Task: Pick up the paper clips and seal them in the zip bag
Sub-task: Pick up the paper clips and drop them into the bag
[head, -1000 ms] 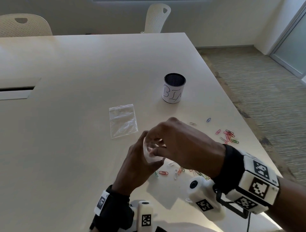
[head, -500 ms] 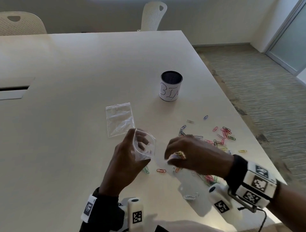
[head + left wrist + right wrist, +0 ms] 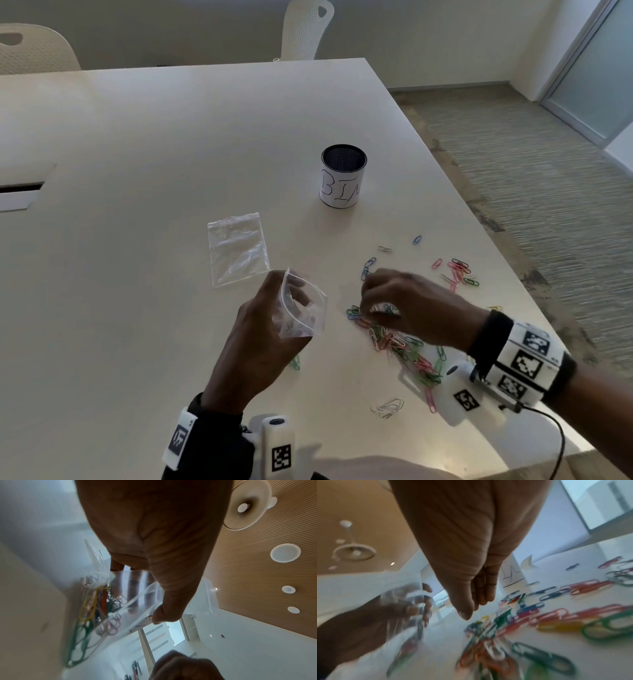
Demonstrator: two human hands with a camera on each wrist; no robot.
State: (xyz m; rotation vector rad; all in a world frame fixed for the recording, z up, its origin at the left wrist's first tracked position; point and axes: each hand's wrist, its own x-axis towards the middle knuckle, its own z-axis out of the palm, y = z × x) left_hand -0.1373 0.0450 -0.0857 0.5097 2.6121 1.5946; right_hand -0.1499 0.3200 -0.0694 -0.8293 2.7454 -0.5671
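My left hand (image 3: pixel 260 335) holds a small clear zip bag (image 3: pixel 303 308) upright above the table, its mouth spread apart. In the left wrist view the thumb (image 3: pixel 171 595) pinches the bag (image 3: pixel 137 601) near its rim, and several coloured clips (image 3: pixel 96 608) lie at its bottom. My right hand (image 3: pixel 376 298) hovers low over the heap of coloured paper clips (image 3: pixel 407 353) on the table, to the right of the bag. In the right wrist view its fingers (image 3: pixel 481 588) point down, straight and together, with nothing between them and the thumb, just above the paper clips (image 3: pixel 556 615).
A second clear zip bag (image 3: pixel 238 253) lies flat on the table behind my left hand. A black mesh cup (image 3: pixel 343 180) labelled BIN stands further back. More clips (image 3: pixel 457 270) are scattered near the table's right edge (image 3: pixel 507 274). Two chairs stand at the far side.
My right hand has left the mouth of the bag and moved right and down to the clip heap. My left hand keeps hold of the bag.
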